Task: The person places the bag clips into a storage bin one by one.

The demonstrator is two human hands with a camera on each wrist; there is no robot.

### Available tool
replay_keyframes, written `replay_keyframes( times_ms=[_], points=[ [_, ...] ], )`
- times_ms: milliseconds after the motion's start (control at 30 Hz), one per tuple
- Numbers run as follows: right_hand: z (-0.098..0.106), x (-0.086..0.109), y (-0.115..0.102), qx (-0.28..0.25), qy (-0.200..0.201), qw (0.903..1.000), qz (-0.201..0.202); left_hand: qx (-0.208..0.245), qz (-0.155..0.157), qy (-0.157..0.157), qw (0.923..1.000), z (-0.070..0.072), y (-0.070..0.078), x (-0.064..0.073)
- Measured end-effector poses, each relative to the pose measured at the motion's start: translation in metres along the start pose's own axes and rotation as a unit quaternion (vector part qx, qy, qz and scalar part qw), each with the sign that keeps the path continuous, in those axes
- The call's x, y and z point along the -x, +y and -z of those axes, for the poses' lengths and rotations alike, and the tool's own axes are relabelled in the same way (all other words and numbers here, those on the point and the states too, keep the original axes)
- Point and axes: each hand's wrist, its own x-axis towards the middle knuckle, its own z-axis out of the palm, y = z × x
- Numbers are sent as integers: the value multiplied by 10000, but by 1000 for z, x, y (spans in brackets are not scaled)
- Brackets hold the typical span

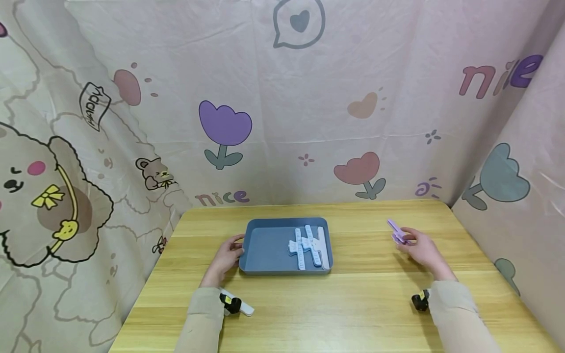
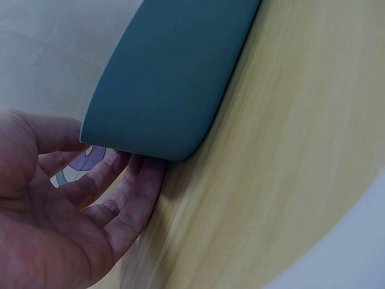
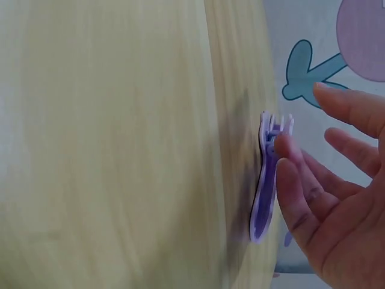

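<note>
My left hand rests against the left side of a blue-grey tray. In the left wrist view, its fingers touch the outside of the tray wall, near the corner. Two light blue ruler-patterned clips and a white clip lie in the tray's right half. Over at the right, my right hand is at a purple clip, its fingers spread loosely. One fingertip meets the purple clip in the right wrist view; no firm grasp shows.
A white strip-like piece lies on the wooden table, partly hidden by my left wrist and its black camera. A patterned curtain stands behind the table and along both sides.
</note>
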Motion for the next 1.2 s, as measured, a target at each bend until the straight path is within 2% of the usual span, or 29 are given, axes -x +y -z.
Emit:
replay_keyframes(
  times_ms=[200, 367, 467, 667, 800, 1000, 1200],
  points=[
    [-4, -2, -7, -199, -97, 9998, 0, 38, -5, -8, 10000, 0, 0, 0],
    [-5, -6, -9, 92, 119, 9996, 227, 54, -14, -7, 10000, 0, 0, 1],
    [-5, -10, -4, 235, 193, 9994, 167, 29, -6, -11, 10000, 0, 0, 2],
    [-6, -15, 5, 148, -6, 9999, -16, -22, -16, 10, 10000, 0, 0, 1],
    [-10, -14, 5, -6, -166, 9999, 12, -18, -28, 24, 10000, -1, 0, 1],
    [-18, -17, 3, 170, -235, 9995, 122, -20, -31, 26, 10000, -1, 1, 2],
    [-25, -21, 1, 369, -131, 9988, 280, -20, -34, 19, 10000, -1, 1, 2]
  ],
)
